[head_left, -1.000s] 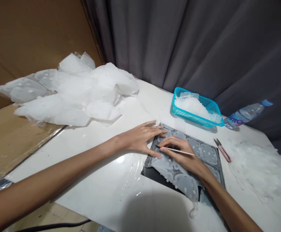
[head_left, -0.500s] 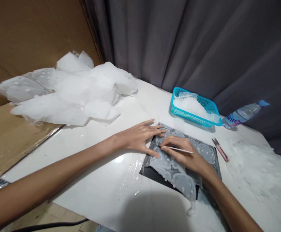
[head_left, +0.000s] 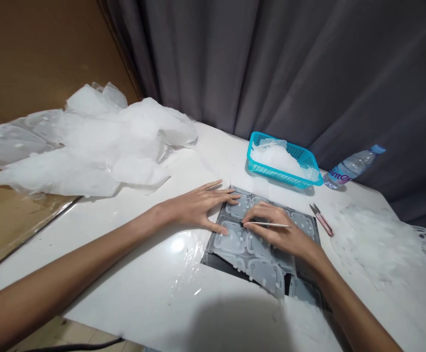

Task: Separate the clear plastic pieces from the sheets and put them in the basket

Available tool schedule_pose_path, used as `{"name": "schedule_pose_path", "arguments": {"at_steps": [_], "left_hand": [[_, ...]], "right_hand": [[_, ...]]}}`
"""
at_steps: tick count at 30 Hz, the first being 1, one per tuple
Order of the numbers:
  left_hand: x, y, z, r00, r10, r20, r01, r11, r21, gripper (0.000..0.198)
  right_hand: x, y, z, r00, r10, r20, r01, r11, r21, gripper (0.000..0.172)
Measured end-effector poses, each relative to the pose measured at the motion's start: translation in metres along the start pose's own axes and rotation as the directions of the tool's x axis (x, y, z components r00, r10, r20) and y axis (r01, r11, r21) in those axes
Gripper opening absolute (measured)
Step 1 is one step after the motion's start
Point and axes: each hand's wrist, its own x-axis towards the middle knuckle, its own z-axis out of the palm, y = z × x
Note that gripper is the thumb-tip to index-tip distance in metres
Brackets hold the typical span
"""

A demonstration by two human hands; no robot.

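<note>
A translucent plastic sheet (head_left: 266,275) with moulded rounded panels and small white dots lies over a dark mat (head_left: 226,266). My left hand (head_left: 200,205) is spread flat at its left side, with the fingertips and thumb resting on the sheet. My right hand (head_left: 273,226) pinches a thin white stick-like tool (head_left: 273,224). Its dark tip is close to the sheet between two panels, right of my left thumb. Whether the tip touches the plastic is too small to tell. The sheet's lower edge is uneven, and dark mat shows beside it.
Pink-handled thread snips (head_left: 322,220) lie right of the mat. Behind them are a turquoise basket (head_left: 284,176) holding white pieces and a tilted-looking water bottle (head_left: 352,168). Clear plastic scraps (head_left: 377,244) cover the right side. A big heap of white plastic sheets (head_left: 88,142) fills the back left.
The whole view has shifted, so things appear farther left. Against the sheet, my right hand with the tool has moved slightly right. My left hand stays in place on the sheet.
</note>
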Motion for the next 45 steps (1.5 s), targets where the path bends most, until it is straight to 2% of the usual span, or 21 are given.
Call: {"name": "schedule_pose_path", "arguments": {"at_steps": [6, 12, 16, 24, 26, 29, 31, 34, 38, 45], "left_hand": [[-0.004, -0.014, -0.007, 0.998, -0.047, 0.033, 0.047, 0.999, 0.0, 0.094], [-0.006, -0.02, -0.018, 0.994, -0.078, 0.076, 0.078, 0.997, 0.005, 0.089], [-0.009, -0.02, -0.022, 0.996, -0.046, 0.075, 0.048, 0.999, -0.023, 0.082], [-0.013, -0.015, -0.026, 0.988, -0.137, 0.077, 0.141, 0.989, -0.046, 0.086], [-0.007, -0.004, -0.023, 0.992, -0.128, 0.001, 0.128, 0.991, -0.029, 0.076], [0.009, 0.027, -0.008, 0.985, -0.058, -0.164, 0.051, 0.998, -0.045, 0.055], [0.021, 0.05, 0.007, 0.988, 0.001, -0.155, -0.015, 0.996, -0.091, 0.057], [0.031, 0.069, 0.027, 0.998, 0.03, -0.051, -0.037, 0.988, -0.15, 0.08], [0.032, 0.06, 0.035, 0.999, 0.031, 0.013, -0.029, 0.989, -0.147, 0.088], [0.028, 0.047, 0.025, 0.996, 0.082, 0.03, -0.078, 0.991, -0.111, 0.089]], "right_hand": [[-0.003, 0.002, -0.004, 0.999, 0.044, -0.007, -0.044, 0.999, -0.014, 0.01], [-0.007, 0.004, -0.011, 0.994, 0.108, -0.014, -0.108, 0.994, -0.016, 0.009], [-0.011, 0.004, -0.018, 0.989, 0.143, 0.025, -0.142, 0.99, -0.015, 0.01], [-0.023, 0.01, -0.029, 0.982, 0.185, 0.038, -0.186, 0.982, 0.02, 0.014], [-0.023, 0.015, -0.029, 0.983, 0.182, 0.033, -0.184, 0.981, 0.056, 0.014], [-0.023, 0.021, -0.029, 0.985, 0.167, 0.033, -0.169, 0.981, 0.092, 0.013], [-0.023, 0.023, -0.03, 0.987, 0.157, 0.027, -0.159, 0.982, 0.099, 0.012], [-0.027, 0.027, -0.032, 0.987, 0.157, 0.022, -0.158, 0.983, 0.096, 0.011], [-0.035, 0.032, -0.037, 0.985, 0.17, 0.005, -0.169, 0.98, 0.108, 0.012], [-0.047, 0.033, -0.045, 0.981, 0.195, -0.002, -0.194, 0.978, 0.071, 0.011]]}}
